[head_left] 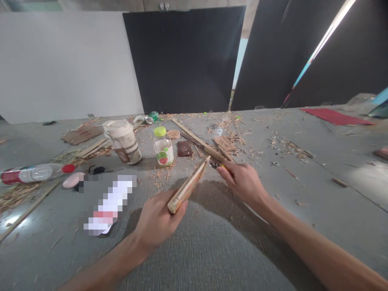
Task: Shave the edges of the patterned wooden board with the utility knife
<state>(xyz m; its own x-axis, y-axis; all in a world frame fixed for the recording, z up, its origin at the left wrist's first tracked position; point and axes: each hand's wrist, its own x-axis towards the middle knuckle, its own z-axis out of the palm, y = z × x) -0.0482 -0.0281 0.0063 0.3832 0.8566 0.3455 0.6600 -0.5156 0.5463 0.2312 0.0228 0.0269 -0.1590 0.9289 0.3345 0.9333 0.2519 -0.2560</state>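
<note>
My left hand (157,220) is closed round the near end of a pale bamboo strip (189,186), which slants up and to the right. My right hand (241,180) is closed on the wooden handle of a long dark knife (200,145); its blade reaches away toward the upper left over the grey floor. The far tip of the strip lies beside the knife handle near my right fingers. Wood shavings (160,176) lie just beyond the strip.
A small jar with a green lid (163,147), a paper cup (125,141), a brown packet (184,148), a plastic bottle (34,173), a can (150,118) and loose wood strips (92,148) lie ahead on the floor. Black panels (184,60) stand behind. A red mat (335,116) lies far right.
</note>
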